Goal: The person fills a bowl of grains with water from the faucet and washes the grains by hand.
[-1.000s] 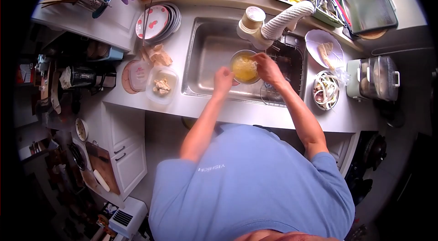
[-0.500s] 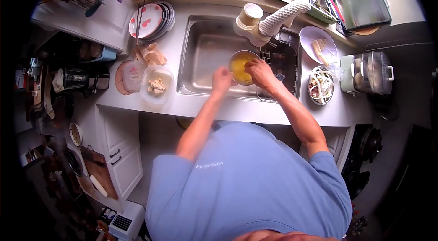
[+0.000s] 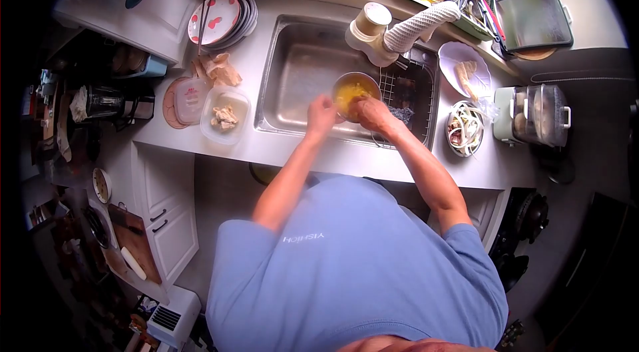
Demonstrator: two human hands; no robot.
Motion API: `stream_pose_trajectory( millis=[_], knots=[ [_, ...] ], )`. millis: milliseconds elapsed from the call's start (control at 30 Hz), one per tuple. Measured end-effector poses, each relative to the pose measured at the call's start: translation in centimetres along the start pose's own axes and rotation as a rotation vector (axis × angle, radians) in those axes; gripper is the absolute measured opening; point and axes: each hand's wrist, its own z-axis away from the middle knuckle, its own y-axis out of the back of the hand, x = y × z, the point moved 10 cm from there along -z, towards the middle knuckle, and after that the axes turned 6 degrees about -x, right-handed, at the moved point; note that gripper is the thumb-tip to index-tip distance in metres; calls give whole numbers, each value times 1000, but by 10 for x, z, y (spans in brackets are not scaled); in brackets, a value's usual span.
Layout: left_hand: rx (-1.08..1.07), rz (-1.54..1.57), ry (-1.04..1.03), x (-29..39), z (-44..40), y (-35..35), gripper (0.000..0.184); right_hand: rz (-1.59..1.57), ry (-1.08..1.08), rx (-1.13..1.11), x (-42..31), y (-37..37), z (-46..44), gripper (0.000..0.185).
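A round metal bowl [image 3: 375,83] with yellow liquid [image 3: 347,91] in it is over the sink [image 3: 293,72]. My left hand [image 3: 322,113] is closed at the bowl's left rim; its fingertips are too small and blurred to show what they grip. Into the bowl's lower right part reaches my right hand [image 3: 371,112], fingers bent down at the yellow liquid and their tips hidden. Right of the bowl lies a wire rack [image 3: 423,85] in the sink.
Left of the sink are a plastic container with pale food [image 3: 225,117], a lid [image 3: 191,100] and stacked plates [image 3: 216,19]. A faucet [image 3: 416,25] rises behind the bowl. On the right stand a purple plate [image 3: 452,59], a bowl of sliced food [image 3: 465,129] and a steamer [image 3: 532,115].
My right hand has moved from the bowl's right rim, over the bowl, to its lower right part. My left hand stays at the left rim. The whole view has shifted slightly.
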Motion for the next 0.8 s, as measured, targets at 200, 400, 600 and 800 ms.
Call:
stream_pose_trajectory(
  millis=[200,400,600,800],
  knots=[
    [6,12,-5,-1,5,0,16,26,-74,325,0,62,20,30],
    [5,4,-25,2,8,-2,17,-21,-234,237,21,43,-7,29],
    [13,43,-11,-2,11,-3,16,-86,68,336,-34,57,12,19],
    [8,41,-4,-2,15,-6,15,35,-49,93,3,17,4,15]
  ],
)
